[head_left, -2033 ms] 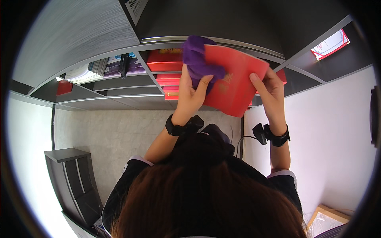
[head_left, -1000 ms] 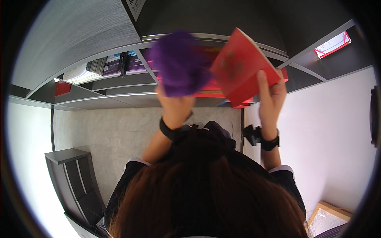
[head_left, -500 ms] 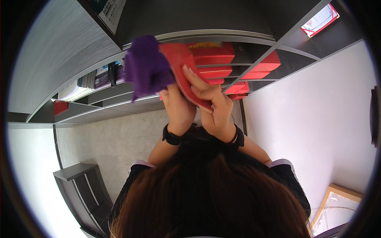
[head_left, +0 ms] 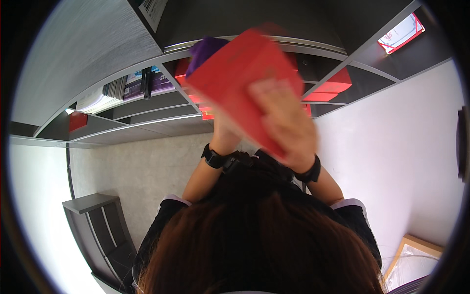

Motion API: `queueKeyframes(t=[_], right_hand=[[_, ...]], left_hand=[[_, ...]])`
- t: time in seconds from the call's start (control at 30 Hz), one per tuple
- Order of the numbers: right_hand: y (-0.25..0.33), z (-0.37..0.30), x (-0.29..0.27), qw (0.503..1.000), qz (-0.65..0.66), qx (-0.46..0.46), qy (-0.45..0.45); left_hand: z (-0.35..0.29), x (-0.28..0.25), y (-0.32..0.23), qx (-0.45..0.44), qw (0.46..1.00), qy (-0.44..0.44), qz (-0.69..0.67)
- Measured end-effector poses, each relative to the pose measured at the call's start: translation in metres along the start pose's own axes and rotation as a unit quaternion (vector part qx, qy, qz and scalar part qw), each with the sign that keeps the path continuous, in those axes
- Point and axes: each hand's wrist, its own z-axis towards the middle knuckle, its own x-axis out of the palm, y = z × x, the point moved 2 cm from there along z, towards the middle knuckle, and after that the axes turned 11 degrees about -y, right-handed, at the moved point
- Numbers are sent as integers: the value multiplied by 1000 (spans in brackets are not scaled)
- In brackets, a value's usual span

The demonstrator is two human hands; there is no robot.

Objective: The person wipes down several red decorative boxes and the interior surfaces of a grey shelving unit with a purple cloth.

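A flat red folder or booklet cover (head_left: 235, 68) is held up in front of the shelves, tilted and blurred by motion. My right hand (head_left: 288, 122) grips its right side, fingers lying over the face turned toward me. Behind the lower left edge of the cover is my left hand (head_left: 225, 137), its fingers hidden. A purple cloth (head_left: 206, 51) bunched in that hand sticks out past the cover's upper left corner; the rest of the cloth is covered.
Dark grey shelving (head_left: 254, 44) spans the far side. Red boxes (head_left: 333, 85) fill several cubbies, and books (head_left: 112, 92) stand to the left. A red-framed certificate (head_left: 401, 34) is at upper right. A low grey cabinet (head_left: 100, 230) and a wood-framed panel (head_left: 413, 259) stand lower down.
The red cover has turned its broad face toward me and now hides much of the cloth and my left fingers. My right hand has moved right and slightly nearer.
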Motion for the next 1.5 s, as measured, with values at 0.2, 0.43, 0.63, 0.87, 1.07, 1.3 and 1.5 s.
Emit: queueKeyframes(t=[0.2,0.43,0.63,0.87,1.07,1.3,1.5], right_hand=[[-27,-30,9,983,-80,-121,116],[-56,-31,-25,978,-83,-83,170],[-62,-8,-70,989,-43,28,-136],[-57,30,-46,840,225,483,-103],[-109,-11,1,879,152,450,44],[-67,-12,7,911,49,409,9],[-44,-27,12,944,-46,300,126]], left_hand=[[-17,-9,-7,-49,938,208,-272],[-26,25,-37,-101,989,-50,-93],[-30,17,-81,68,980,96,-159],[-16,2,-52,-40,993,-50,-96],[-30,0,-29,-51,979,176,-94],[-30,12,-14,-98,991,15,-91],[-31,-10,6,-21,993,4,117]])
